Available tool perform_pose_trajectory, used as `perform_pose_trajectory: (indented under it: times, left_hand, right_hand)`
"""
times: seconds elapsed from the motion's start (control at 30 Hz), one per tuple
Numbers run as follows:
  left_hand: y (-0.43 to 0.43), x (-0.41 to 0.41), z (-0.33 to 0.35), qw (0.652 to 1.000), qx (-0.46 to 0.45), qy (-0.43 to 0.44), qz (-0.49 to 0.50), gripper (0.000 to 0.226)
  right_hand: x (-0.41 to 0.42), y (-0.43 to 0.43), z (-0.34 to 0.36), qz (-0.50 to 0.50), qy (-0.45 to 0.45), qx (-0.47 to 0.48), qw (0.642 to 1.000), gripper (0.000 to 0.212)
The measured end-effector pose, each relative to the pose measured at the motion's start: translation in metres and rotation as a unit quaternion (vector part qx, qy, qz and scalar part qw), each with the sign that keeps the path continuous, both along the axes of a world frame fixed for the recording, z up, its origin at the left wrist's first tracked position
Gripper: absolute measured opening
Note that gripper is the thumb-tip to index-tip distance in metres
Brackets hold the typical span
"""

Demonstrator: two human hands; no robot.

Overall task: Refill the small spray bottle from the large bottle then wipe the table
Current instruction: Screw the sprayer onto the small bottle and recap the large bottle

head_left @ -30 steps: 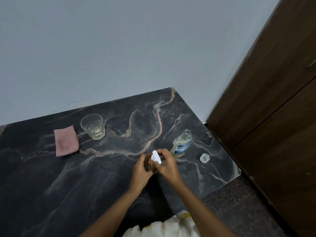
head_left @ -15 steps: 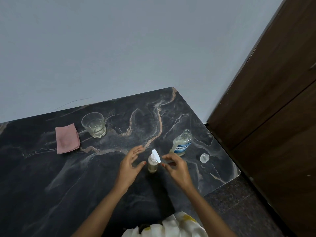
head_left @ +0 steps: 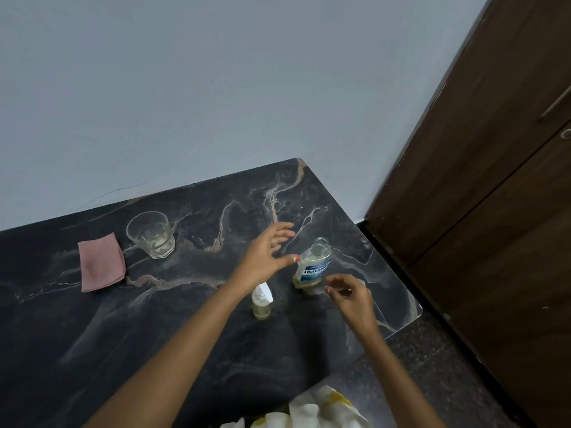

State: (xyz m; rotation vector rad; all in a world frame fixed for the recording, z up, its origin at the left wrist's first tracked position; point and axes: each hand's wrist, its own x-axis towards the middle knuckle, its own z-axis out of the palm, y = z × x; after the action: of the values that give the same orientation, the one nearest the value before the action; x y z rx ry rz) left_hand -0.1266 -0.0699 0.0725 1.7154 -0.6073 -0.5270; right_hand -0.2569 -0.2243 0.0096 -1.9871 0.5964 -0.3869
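Observation:
The small spray bottle (head_left: 262, 301) with its white spray head stands upright on the dark marble table (head_left: 185, 335), untouched. The large bottle (head_left: 312, 263) with a blue label stands uncapped just to its right. My left hand (head_left: 265, 255) hovers open above the table, its thumb close to the large bottle. My right hand (head_left: 349, 296) reaches in front of the large bottle's base, fingers curled over the spot where the clear cap lay; the cap is hidden. A pink cloth (head_left: 100, 262) lies folded at the left.
A clear drinking glass (head_left: 151, 234) stands beside the cloth near the wall. The table's right edge and rounded corner (head_left: 415, 310) are close to my right hand. A dark wooden door (head_left: 494, 211) fills the right side. White and yellow fabric (head_left: 321, 409) shows at the bottom.
Both hands let go of the small spray bottle. My left hand moved up and right toward the large bottle; my right hand moved right to where the cap lay.

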Motion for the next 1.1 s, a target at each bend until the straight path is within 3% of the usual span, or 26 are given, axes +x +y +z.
perform_pose_trajectory:
  times: [0.27, 0.4, 0.5, 0.77, 1.1]
  left_hand:
    - [-0.049, 0.018, -0.013, 0.976, 0.183, -0.032, -0.117, 0.072]
    - [-0.058, 0.020, -0.019, 0.969, 0.208, -0.053, -0.121, 0.065]
    - [-0.061, 0.021, -0.022, 0.967, 0.221, -0.057, -0.116, 0.062]
    - [-0.059, 0.021, -0.026, 0.968, 0.223, -0.050, -0.106, 0.058]
    - [-0.058, 0.020, -0.027, 0.969, 0.222, -0.039, -0.101, 0.059]
  right_hand:
    - [-0.007, -0.051, -0.029, -0.054, 0.093, -0.062, 0.992, 0.039]
    - [-0.012, -0.067, -0.044, -0.055, 0.171, -0.092, 0.979, 0.058]
    - [-0.012, -0.070, -0.051, -0.058, 0.186, -0.074, 0.978, 0.060]
    - [-0.008, -0.066, -0.054, -0.065, 0.141, -0.078, 0.985, 0.038]
    - [0.021, -0.055, 0.007, -0.036, 0.005, -0.077, 0.996, 0.033]
